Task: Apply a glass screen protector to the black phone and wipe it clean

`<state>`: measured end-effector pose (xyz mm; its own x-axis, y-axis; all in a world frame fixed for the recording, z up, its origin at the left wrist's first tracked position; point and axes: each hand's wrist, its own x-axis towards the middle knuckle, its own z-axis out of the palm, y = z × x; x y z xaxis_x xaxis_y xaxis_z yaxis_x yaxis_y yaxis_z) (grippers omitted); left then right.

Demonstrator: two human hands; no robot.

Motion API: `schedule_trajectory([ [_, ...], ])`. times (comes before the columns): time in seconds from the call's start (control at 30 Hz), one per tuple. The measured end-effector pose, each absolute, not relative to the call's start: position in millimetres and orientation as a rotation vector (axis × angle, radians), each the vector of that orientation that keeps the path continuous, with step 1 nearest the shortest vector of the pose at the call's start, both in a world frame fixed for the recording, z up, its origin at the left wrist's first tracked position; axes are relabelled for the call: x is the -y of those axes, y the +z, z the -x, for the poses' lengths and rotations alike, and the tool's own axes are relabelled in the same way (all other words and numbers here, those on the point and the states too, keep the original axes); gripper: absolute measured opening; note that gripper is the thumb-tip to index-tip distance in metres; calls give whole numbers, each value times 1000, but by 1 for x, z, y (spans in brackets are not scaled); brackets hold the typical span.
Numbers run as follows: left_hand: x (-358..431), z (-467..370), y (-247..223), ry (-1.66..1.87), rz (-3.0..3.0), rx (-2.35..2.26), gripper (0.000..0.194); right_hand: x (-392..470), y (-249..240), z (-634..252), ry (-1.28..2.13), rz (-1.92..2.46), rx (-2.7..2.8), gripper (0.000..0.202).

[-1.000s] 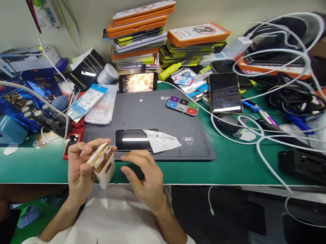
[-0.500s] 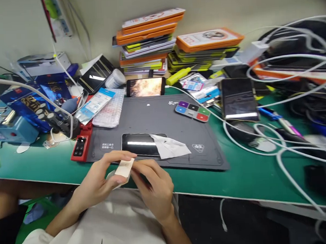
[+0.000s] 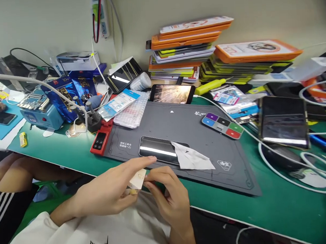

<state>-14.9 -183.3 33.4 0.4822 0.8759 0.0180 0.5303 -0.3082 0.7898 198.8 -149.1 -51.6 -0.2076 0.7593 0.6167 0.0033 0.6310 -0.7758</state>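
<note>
Just past the table's front edge, my left hand (image 3: 109, 189) is wrapped round a small cream-white box (image 3: 137, 179), its index finger stretched over the top and its thumb below. My right hand (image 3: 170, 197) has thumb and fingertips pinched together at the box's right edge. What lies between those fingertips is too small to make out. Beyond my hands, a black-screened phone (image 3: 157, 148) lies face up on a dark grey work mat (image 3: 163, 118). A white cloth (image 3: 194, 158) covers the phone's right end.
A red device with buttons (image 3: 100, 142) sits at the mat's left edge. On the mat lies a colored-pad tray (image 3: 222, 125). At the back stand a lit phone (image 3: 173, 94) and stacked orange cases (image 3: 186, 38). White cables (image 3: 264, 164) and a large dark phone (image 3: 284, 122) are at right.
My view has swung left, so the bench appears shifted right and another person's hand shows at far left. My left index finger has lifted and straightened over the box; the box has tilted.
</note>
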Motion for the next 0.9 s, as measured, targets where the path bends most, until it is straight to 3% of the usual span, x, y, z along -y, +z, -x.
schedule_trajectory([
  [0.1, 183, 19, 36, 578, -2088, -1116, 108, 153, -56, -200, 880, 629, 1536, 14],
  [0.23, 190, 32, 39, 598, -2055, -1208, 91, 156, -62, -207, 1020, 642, 1214, 7],
  [0.37, 208, 58, 35, 755, -1886, -1411, 65, 146, -66, -216, 1053, 643, 873, 22],
  [0.53, 223, 98, 18, 1398, -1568, -1581, 11, 140, -64, -215, 1038, 708, 795, 21],
  [0.7, 218, 139, 3, 1673, -1445, -1747, 42, 145, -60, -208, 1036, 738, 835, 19],
  [0.83, 210, 166, -2, 1833, -1361, -1853, 41, 145, -58, -207, 1038, 746, 860, 20],
  [0.9, 206, 181, -2, 1833, -1334, -1924, 55, 145, -58, -207, 1043, 738, 868, 22],
])
